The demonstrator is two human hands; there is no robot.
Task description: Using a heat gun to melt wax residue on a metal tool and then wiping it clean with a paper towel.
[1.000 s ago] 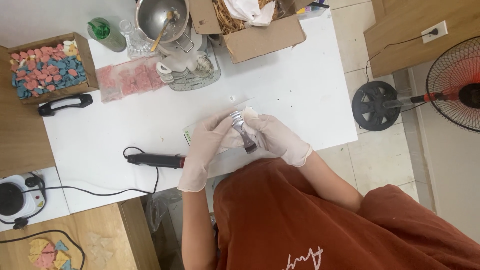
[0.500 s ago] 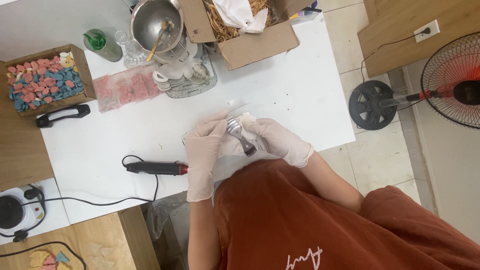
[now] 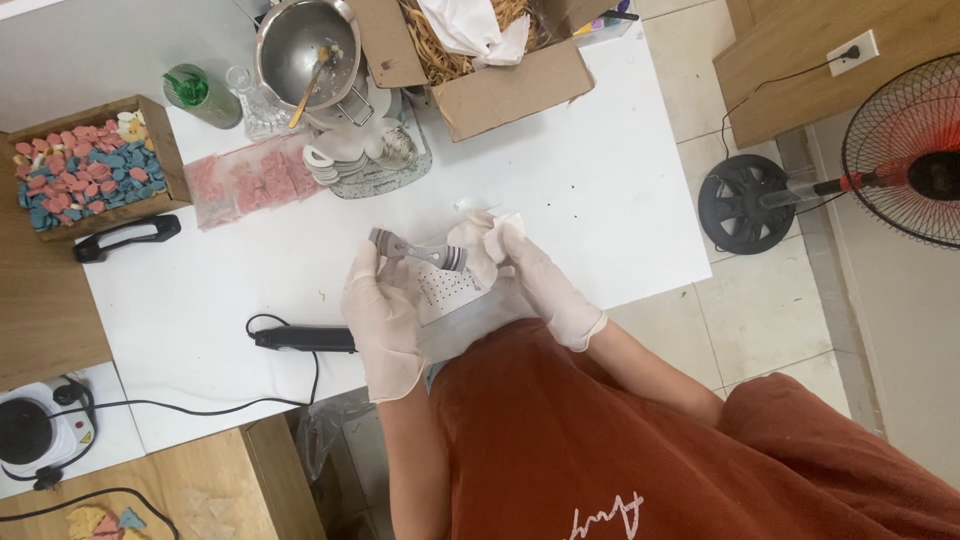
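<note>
White tabletop (image 3: 600,150) fills most of what we see, with a black pedestal fan (image 3: 900,150) standing on the tiled floor beside it. Along its far edge sit an open cardboard box of straw (image 3: 490,70), a steel mixing bowl (image 3: 305,45) and a wooden tray of red and blue pieces (image 3: 85,170). Our gloved left hand (image 3: 383,315) pinches one end of a small grey metal tool (image 3: 420,250), held just above a perforated white sheet (image 3: 445,295). Our gloved right hand (image 3: 520,265) is closed around a crumpled white tissue (image 3: 480,235) touching the tool's other end.
</note>
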